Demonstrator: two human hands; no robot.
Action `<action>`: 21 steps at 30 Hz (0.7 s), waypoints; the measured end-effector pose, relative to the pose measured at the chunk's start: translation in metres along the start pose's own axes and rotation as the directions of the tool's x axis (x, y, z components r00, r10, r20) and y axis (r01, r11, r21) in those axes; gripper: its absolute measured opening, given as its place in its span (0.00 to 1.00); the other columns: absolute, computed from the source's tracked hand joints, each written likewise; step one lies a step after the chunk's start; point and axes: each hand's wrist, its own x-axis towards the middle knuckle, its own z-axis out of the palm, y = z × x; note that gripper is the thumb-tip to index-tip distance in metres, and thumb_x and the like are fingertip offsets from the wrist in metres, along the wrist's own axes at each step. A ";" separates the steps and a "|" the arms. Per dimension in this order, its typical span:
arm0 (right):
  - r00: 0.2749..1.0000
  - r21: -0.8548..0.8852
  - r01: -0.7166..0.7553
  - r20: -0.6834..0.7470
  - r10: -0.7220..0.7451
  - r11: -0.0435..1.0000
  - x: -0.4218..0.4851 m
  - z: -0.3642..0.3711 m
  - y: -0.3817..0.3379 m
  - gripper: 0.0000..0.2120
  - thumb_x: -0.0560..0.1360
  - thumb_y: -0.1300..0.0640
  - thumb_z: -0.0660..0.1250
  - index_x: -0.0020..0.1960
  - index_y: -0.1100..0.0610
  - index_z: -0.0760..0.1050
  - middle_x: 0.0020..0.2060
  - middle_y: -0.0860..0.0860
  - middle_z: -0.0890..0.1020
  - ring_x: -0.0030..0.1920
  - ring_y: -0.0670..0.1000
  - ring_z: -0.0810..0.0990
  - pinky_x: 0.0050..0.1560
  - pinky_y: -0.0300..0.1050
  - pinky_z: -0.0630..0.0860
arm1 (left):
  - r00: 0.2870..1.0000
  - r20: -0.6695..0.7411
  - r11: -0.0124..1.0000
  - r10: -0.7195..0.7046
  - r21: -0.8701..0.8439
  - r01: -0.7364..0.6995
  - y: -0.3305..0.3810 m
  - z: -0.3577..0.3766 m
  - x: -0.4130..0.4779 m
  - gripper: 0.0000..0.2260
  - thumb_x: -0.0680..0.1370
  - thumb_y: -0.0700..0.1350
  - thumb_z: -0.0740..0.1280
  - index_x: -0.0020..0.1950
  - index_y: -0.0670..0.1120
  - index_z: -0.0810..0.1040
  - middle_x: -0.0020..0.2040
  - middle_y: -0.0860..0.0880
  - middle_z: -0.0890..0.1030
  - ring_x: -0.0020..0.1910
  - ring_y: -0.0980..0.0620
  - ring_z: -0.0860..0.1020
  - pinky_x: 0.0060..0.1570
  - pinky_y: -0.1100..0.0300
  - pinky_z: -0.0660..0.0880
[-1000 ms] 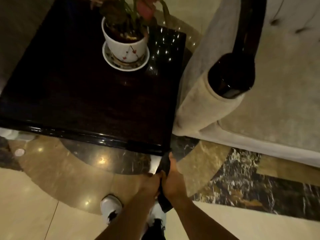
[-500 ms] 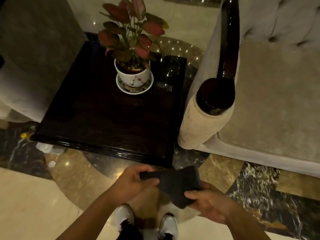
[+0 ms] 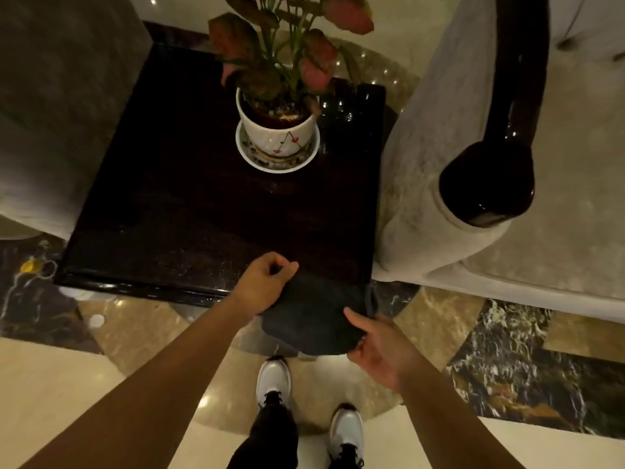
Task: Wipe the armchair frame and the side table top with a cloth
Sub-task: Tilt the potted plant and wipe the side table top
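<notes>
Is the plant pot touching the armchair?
Apart. The head view shows bare dark side table top between the plant pot and the armchair.

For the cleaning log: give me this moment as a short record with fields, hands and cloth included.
setting: dark glossy side table beside a beige armchair on a marble floor
cloth: dark cloth held over the table's near right corner
left hand: left hand pinching the cloth's far edge
right hand: right hand palm up, thumb on the cloth's near edge
on table: potted plant in a white pot on a saucer, toward the far side
armchair frame: dark polished wooden arm, no hand or cloth on it
</notes>
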 end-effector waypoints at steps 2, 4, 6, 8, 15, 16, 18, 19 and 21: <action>0.987 -0.112 0.043 -0.152 -0.060 0.993 0.017 0.013 -0.001 0.15 0.77 0.61 0.72 0.63 0.59 0.77 0.50 0.57 0.86 0.43 0.55 0.86 0.35 0.47 0.79 | 0.997 -0.075 0.985 0.031 0.170 -0.018 0.003 -0.011 0.029 0.07 0.79 0.51 0.68 0.51 0.49 0.76 0.46 0.46 0.80 0.46 0.48 0.78 0.46 0.53 0.75; 0.878 -0.458 0.084 -0.385 -0.283 0.885 0.033 0.017 -0.004 0.17 0.76 0.61 0.72 0.63 0.61 0.73 0.55 0.61 0.82 0.52 0.62 0.83 0.45 0.53 0.79 | 0.982 -0.160 0.925 0.104 0.378 -0.036 0.003 -0.023 0.047 0.14 0.78 0.50 0.68 0.62 0.46 0.73 0.54 0.43 0.78 0.52 0.45 0.76 0.50 0.51 0.75; 0.623 -0.838 0.072 -0.386 -0.680 0.541 0.041 0.018 -0.007 0.23 0.74 0.60 0.73 0.66 0.62 0.70 0.61 0.64 0.75 0.61 0.66 0.75 0.58 0.57 0.76 | 0.938 -0.183 0.798 0.294 0.587 -0.136 0.004 -0.029 0.047 0.18 0.78 0.49 0.67 0.66 0.45 0.71 0.61 0.40 0.74 0.59 0.40 0.73 0.56 0.47 0.74; 0.465 -0.979 0.116 -0.096 -0.880 0.168 0.042 0.032 -0.001 0.27 0.74 0.55 0.73 0.69 0.60 0.69 0.65 0.63 0.72 0.63 0.65 0.72 0.61 0.59 0.74 | 0.865 -0.001 0.579 0.503 0.744 -0.335 -0.002 -0.025 0.038 0.22 0.78 0.51 0.66 0.70 0.46 0.69 0.66 0.41 0.71 0.65 0.39 0.69 0.61 0.46 0.73; 0.794 -0.827 0.060 0.379 -0.475 -0.559 0.085 0.016 0.009 0.35 0.77 0.30 0.35 0.79 0.45 0.33 0.80 0.51 0.36 0.80 0.58 0.34 0.79 0.64 0.42 | 0.834 0.450 0.110 0.318 0.856 -0.504 -0.062 0.004 0.018 0.39 0.79 0.67 0.48 0.78 0.47 0.32 0.79 0.46 0.33 0.77 0.43 0.31 0.77 0.45 0.38; 0.777 -0.808 0.076 0.415 -0.473 -0.584 0.088 0.011 0.002 0.35 0.77 0.30 0.36 0.79 0.45 0.35 0.80 0.50 0.38 0.80 0.57 0.34 0.79 0.64 0.43 | 0.847 0.414 0.125 0.334 0.871 -0.475 -0.063 0.008 0.020 0.39 0.79 0.68 0.47 0.78 0.47 0.32 0.79 0.46 0.32 0.77 0.43 0.31 0.77 0.44 0.38; 0.789 -0.783 0.088 0.432 -0.437 -0.616 0.091 0.007 -0.012 0.35 0.77 0.30 0.37 0.78 0.44 0.34 0.81 0.51 0.39 0.79 0.56 0.34 0.79 0.65 0.44 | 0.879 0.338 0.161 0.336 0.899 -0.407 -0.059 0.020 0.021 0.40 0.78 0.68 0.47 0.77 0.47 0.30 0.77 0.47 0.30 0.77 0.43 0.31 0.77 0.44 0.38; 0.805 -0.772 0.076 0.420 -0.418 -0.631 0.093 0.008 -0.016 0.34 0.77 0.31 0.36 0.78 0.44 0.33 0.81 0.51 0.38 0.80 0.57 0.33 0.79 0.66 0.44 | 0.897 0.300 0.173 0.325 0.913 -0.368 -0.058 0.026 0.021 0.41 0.78 0.68 0.48 0.76 0.47 0.29 0.76 0.47 0.29 0.77 0.44 0.30 0.77 0.43 0.38; 0.830 -0.736 0.032 0.396 -0.393 -0.676 0.090 0.013 -0.017 0.35 0.78 0.32 0.37 0.78 0.45 0.30 0.81 0.53 0.37 0.80 0.59 0.34 0.78 0.67 0.40 | 0.918 0.246 0.177 0.310 0.934 -0.310 -0.054 0.033 0.017 0.41 0.78 0.69 0.49 0.76 0.47 0.29 0.75 0.47 0.28 0.75 0.44 0.29 0.76 0.42 0.38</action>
